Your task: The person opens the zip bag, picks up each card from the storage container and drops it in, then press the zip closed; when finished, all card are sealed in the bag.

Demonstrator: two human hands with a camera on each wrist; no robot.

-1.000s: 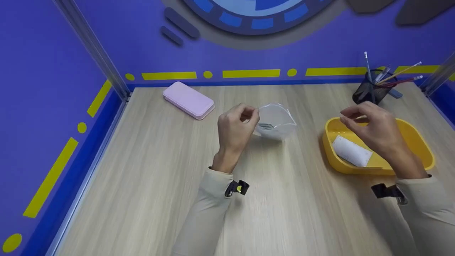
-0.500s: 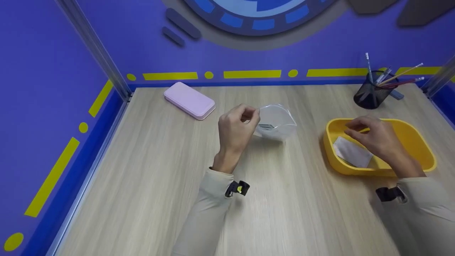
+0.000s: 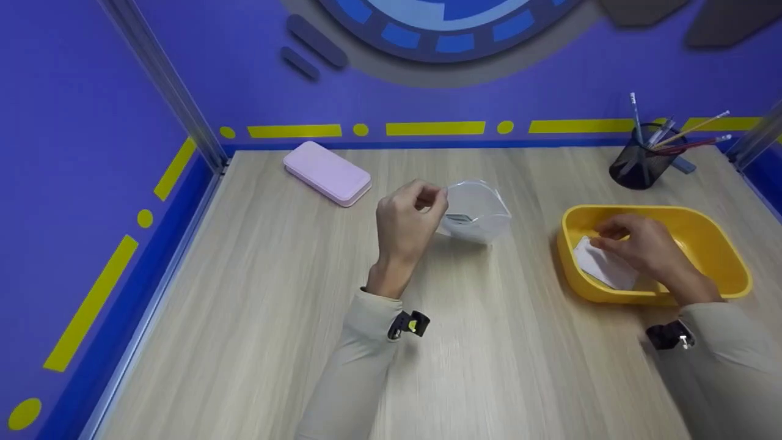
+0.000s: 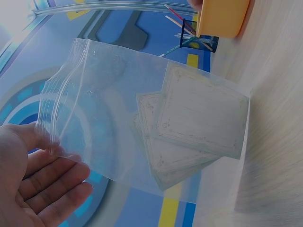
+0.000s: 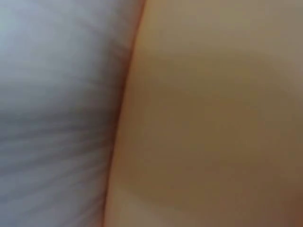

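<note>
My left hand [image 3: 406, 226] pinches the top edge of a clear zip bag [image 3: 479, 214], which stands upright with its mouth open. Several pale cards [image 4: 203, 113] with patterned borders lie fanned at the bottom of the bag in the left wrist view. Over on the right, my right hand [image 3: 647, 247] reaches down inside a yellow tray [image 3: 715, 238]. Its bent fingers and thumb stay apart, right above a white card [image 3: 602, 266] that the hand partly covers. The right wrist view is filled by blurred grey fabric [image 5: 57, 118] and a tan surface.
A black mesh pen cup [image 3: 638, 165] with pencils and pens stands behind the tray, and a small blue-grey object [image 3: 683, 164] lies beside it. At the back left rests a pink case [image 3: 328, 173]. Blue panels [image 3: 421, 104] bound the wooden table.
My right hand has moved down from above the yellow tray into it, close to the white card. The left hand and the bag have kept their place.
</note>
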